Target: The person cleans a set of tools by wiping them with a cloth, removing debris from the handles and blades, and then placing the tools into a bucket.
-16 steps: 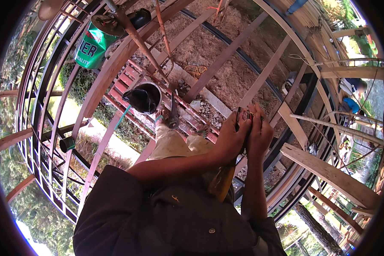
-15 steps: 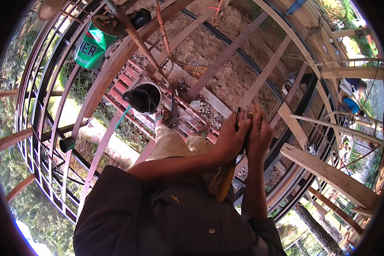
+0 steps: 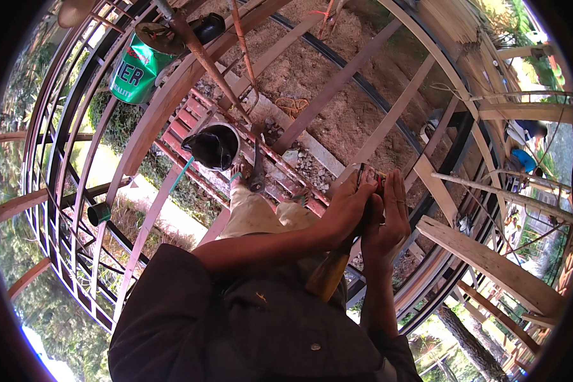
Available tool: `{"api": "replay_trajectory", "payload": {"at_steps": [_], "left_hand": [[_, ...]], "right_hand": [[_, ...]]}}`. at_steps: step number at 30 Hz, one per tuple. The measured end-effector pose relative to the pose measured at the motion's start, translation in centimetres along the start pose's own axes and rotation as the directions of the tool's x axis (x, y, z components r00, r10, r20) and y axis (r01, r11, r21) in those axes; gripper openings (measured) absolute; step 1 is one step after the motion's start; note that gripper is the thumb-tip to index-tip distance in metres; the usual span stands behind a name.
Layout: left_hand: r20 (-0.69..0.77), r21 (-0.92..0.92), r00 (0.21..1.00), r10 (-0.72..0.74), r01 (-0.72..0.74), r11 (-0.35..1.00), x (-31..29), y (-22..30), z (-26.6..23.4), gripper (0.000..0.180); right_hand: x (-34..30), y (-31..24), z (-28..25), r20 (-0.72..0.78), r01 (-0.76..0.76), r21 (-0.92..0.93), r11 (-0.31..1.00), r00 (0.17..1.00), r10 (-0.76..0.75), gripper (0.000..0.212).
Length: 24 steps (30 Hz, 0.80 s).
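Note:
My left hand (image 3: 347, 207) is closed round the upper part of a long tool with a dark shaft and a broad amber-yellow end (image 3: 328, 277). That end points down against the front of my dark shirt. Its exact kind is hidden by the fingers. At the left fingertips shows a small dark-and-reddish piece (image 3: 370, 175); I cannot tell whether it belongs to the tool. My right hand (image 3: 388, 226) stands close beside the left, fingers stretched upward and thumb near the left hand, its fingers close to the small piece.
Below my feet lies a red slatted platform (image 3: 184, 121) with a black-lined bucket (image 3: 213, 146). Wooden beams (image 3: 379, 111) and dark metal bars surround me. A green printed bag (image 3: 137, 73) hangs upper left. A thick plank (image 3: 490, 258) juts in at right; another person (image 3: 525, 146) is beyond.
My right hand has shifted slightly right and down, opening away from the left, its fingers straightening. The small reddish piece shows more between the hands. My left hand stays on the tool.

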<state>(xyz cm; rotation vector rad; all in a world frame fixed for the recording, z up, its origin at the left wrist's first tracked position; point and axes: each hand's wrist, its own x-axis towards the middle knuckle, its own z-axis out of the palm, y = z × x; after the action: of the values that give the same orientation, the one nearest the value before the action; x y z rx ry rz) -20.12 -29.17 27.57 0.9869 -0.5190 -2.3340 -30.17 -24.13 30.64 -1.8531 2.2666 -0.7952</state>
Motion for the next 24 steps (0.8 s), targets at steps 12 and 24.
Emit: {"api": "replay_trajectory", "payload": {"at_steps": [12, 24], "left_hand": [[-0.385, 0.036, 0.921, -0.058, 0.078, 0.996, -1.5, 3.4, -5.2, 0.058], [-0.427, -0.393, 0.896, -0.119, -0.066, 0.917, -0.8, 2.1, -26.7, 0.042]], "right_hand": [[0.7, -3.5, 5.5, 0.314, 0.14, 0.15, 0.979, 0.932, -0.181, 0.041], [2.4, -9.1, 24.8, 0.753, -0.722, 0.57, 0.392, 0.65, 0.102, 0.049]]}}
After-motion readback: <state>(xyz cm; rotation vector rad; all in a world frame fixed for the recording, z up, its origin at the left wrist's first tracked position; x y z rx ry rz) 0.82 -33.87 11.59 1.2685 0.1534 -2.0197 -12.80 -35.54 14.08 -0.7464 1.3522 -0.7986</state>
